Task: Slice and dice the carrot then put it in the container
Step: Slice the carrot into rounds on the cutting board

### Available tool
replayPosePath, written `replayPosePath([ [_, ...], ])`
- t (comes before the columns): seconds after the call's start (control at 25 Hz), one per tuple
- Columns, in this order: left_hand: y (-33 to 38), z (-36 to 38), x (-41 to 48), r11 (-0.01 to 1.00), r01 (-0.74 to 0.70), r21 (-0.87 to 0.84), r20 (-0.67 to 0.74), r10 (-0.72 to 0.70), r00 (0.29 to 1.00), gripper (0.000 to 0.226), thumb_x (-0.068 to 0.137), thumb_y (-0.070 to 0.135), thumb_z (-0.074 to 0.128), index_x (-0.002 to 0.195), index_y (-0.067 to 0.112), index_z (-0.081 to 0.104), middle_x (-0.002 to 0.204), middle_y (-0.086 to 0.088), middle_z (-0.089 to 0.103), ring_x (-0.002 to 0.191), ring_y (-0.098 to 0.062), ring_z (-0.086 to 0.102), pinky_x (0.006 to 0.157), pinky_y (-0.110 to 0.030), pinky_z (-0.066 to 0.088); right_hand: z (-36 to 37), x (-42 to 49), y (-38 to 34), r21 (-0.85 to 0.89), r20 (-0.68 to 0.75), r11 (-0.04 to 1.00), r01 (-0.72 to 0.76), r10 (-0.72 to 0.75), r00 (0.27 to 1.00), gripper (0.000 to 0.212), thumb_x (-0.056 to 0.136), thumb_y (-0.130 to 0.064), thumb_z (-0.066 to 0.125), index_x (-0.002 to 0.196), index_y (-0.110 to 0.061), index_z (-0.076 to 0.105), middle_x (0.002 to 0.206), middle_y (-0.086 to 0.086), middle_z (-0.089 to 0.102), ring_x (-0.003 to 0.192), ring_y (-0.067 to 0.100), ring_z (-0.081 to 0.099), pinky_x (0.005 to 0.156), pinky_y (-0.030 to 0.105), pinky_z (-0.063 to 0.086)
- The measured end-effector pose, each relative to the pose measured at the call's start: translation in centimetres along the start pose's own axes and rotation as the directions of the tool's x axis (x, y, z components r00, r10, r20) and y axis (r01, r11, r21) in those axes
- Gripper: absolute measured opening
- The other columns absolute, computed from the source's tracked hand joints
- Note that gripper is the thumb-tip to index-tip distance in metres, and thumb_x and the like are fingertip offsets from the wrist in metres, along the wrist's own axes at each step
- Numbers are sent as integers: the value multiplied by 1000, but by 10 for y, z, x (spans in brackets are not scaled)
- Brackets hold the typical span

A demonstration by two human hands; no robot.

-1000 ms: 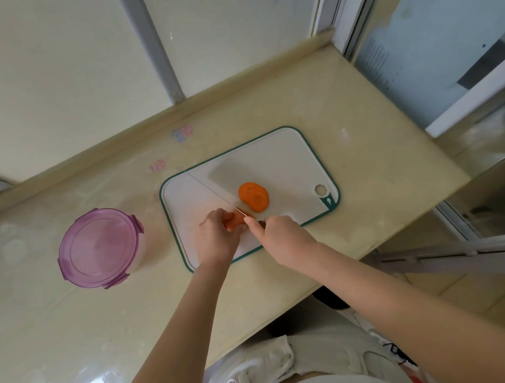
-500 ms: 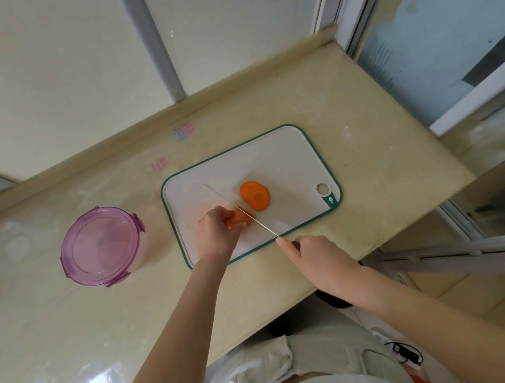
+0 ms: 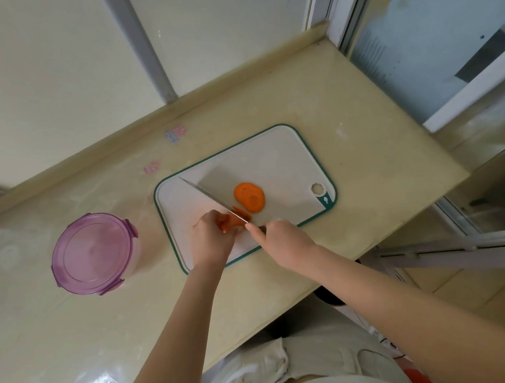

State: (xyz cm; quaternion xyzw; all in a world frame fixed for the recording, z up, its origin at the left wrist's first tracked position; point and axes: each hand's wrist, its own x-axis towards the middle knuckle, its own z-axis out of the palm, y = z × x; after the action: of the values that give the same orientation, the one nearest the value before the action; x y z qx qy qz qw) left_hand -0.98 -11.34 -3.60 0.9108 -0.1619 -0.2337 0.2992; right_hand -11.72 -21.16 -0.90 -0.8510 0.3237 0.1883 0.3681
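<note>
A white cutting board (image 3: 278, 156) with a green rim lies on the beige counter. My left hand (image 3: 211, 240) grips the carrot stub (image 3: 228, 223) at the board's near edge. My right hand (image 3: 282, 240) holds the knife (image 3: 212, 197) by its handle, forefinger along the spine; the blade runs diagonally across the board and sits on the carrot. A fresh slice (image 3: 242, 212) leans beside the blade. A small pile of carrot slices (image 3: 249, 197) lies mid-board. A round container (image 3: 94, 253) with a purple lid stands left of the board, lid on.
A raised counter lip (image 3: 149, 121) and window frame run along the far side. The counter's right edge (image 3: 405, 224) drops off toward a sliding door. Two small stickers (image 3: 175, 134) sit on the counter beyond the board.
My right hand pulled the knife back toward me, then pushed it forward again; the blade now reaches the board's far left corner and another slice stands cut next to the stub.
</note>
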Motion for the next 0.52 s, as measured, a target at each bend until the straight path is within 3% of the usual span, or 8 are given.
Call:
replayPosePath([
  [0.2, 0, -1, 0, 1000, 8, -12, -3, -8, 1000, 26, 74, 21, 76, 94, 9, 65, 91, -3, 64, 82, -18, 55, 71, -23, 37, -2, 15, 8, 54, 26, 997, 61, -62, 998, 61, 99, -56, 26, 65, -11, 48, 62, 5, 50, 60, 21, 50, 60, 31, 37],
  [0.4, -2, -3, 0, 1000, -18, 12, 17, 17, 1000, 24, 73, 23, 77, 87, 13, 62, 85, -1, 62, 81, -19, 56, 71, -25, 40, -40, 31, 16, 337, 255, 933, -125, 37, 966, 58, 94, -66, 26, 63, -18, 36, 50, -2, 32, 40, 13, 28, 45, 23, 29],
  [0.52, -4, -2, 1, 1000, -16, -3, 21, 16, 1000, 25, 72, 23, 78, 86, 14, 60, 87, -2, 63, 82, -19, 57, 73, -27, 44, -55, 34, 16, 433, 267, 884, -178, 63, 962, 55, 93, -66, 30, 64, -20, 34, 47, -5, 26, 38, 11, 21, 41, 20, 22],
])
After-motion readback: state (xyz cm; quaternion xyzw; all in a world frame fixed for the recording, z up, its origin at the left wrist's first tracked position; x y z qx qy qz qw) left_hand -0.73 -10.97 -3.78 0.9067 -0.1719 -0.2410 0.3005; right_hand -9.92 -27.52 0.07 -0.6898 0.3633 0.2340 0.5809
